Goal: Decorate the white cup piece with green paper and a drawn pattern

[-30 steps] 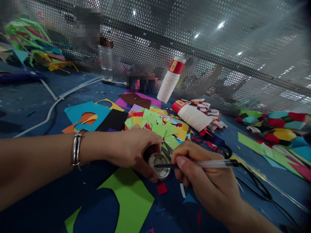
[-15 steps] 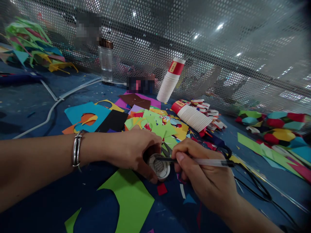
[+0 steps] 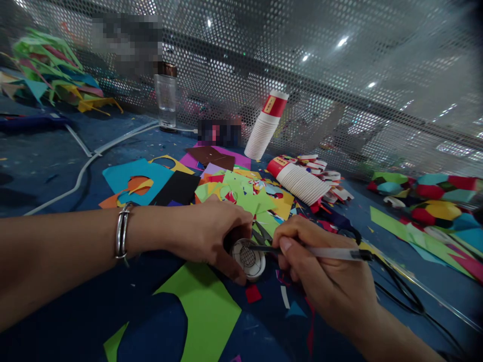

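My left hand [image 3: 215, 236] is closed around the side of a small round white piece [image 3: 258, 265], which looks like the base of a paper cup. On its face is a black drawing, a cross-hatched circle with curved lines around it like a flower. Between the fingertips of my right hand [image 3: 320, 271] is a black-ink pen [image 3: 328, 253], its tip on the drawing. Scissor blades [image 3: 260, 234] show just behind, between both hands; their handles are partly hidden. A green paper offcut [image 3: 207, 311] with a curved cut edge lies in front of my left hand.
Coloured paper scraps [image 3: 241, 191] pile up beyond my hands. One stack of paper cups [image 3: 260, 136] leans near the mesh panel [image 3: 226, 65]; another stack [image 3: 302, 183] lies sideways. A bottle [image 3: 166, 100] stands behind a white cable [image 3: 81, 171]. Patchwork paper shapes [image 3: 437, 201] sit right.
My right hand and the pen have shifted slightly right, the pen tip moving a little across the drawing. My left hand still holds the round piece; the whole view has drifted slightly.
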Demonstrator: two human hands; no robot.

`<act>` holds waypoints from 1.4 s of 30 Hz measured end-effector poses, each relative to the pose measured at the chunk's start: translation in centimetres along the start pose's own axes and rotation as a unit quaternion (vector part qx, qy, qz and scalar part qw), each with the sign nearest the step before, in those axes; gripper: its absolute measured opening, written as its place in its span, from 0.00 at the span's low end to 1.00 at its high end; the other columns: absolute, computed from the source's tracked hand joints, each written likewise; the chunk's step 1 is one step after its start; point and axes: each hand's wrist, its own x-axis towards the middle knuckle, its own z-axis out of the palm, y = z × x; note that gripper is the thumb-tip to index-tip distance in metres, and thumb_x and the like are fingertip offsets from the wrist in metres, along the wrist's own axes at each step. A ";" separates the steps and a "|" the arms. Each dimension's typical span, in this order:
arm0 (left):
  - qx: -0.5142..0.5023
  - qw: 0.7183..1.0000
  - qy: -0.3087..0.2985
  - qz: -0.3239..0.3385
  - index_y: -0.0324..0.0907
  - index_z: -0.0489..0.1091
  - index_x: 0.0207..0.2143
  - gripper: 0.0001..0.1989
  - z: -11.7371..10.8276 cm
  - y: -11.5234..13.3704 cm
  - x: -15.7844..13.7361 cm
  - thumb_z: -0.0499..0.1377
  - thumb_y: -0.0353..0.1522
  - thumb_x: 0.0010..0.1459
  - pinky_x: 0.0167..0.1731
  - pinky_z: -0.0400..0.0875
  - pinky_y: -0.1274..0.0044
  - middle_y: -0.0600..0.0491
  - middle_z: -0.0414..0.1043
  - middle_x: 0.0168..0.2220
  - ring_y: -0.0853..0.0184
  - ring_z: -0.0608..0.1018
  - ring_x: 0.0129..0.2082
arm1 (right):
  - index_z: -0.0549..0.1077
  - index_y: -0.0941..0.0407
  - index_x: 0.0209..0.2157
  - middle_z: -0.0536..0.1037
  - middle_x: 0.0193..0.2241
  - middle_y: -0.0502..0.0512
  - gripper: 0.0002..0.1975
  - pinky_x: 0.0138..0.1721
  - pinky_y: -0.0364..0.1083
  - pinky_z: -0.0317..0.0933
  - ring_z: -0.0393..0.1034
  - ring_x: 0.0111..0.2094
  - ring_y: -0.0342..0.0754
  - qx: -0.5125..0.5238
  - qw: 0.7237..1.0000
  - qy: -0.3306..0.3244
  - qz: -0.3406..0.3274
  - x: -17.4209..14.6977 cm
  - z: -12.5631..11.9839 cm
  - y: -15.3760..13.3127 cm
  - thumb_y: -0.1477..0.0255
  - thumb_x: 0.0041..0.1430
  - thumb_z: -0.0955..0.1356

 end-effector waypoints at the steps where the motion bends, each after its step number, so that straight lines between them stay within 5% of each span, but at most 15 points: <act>1: -0.001 1.000 -0.001 0.000 0.44 0.71 0.36 0.25 0.0 0.0 0.0 0.73 0.46 0.41 0.23 0.56 0.78 0.58 0.71 0.30 0.69 0.71 0.28 | 0.69 0.54 0.31 0.69 0.19 0.44 0.12 0.22 0.41 0.57 0.63 0.17 0.40 0.000 1.000 0.002 0.000 -0.1 0.0 0.1 0.75 0.68 0.60; 28: -0.007 1.000 0.002 -0.001 0.44 0.73 0.38 0.24 0.1 0.1 -0.2 0.74 0.44 0.41 0.29 0.62 0.78 0.56 0.75 0.35 0.66 0.74 0.34 | 0.70 0.55 0.30 0.71 0.21 0.46 0.12 0.21 0.41 0.58 0.64 0.18 0.39 0.049 0.999 -0.009 -0.009 0.0 0.7 -0.7 0.74 0.67 0.60; 42: -0.026 1.000 0.001 -0.006 0.45 0.73 0.38 0.24 0.3 -0.2 0.0 0.75 0.42 0.40 0.25 0.62 0.79 0.59 0.74 0.31 0.68 0.73 0.30 | 0.71 0.56 0.30 0.70 0.20 0.45 0.13 0.15 0.38 0.54 0.62 0.16 0.36 0.092 0.995 -0.031 0.025 -0.3 0.5 -0.4 0.74 0.68 0.60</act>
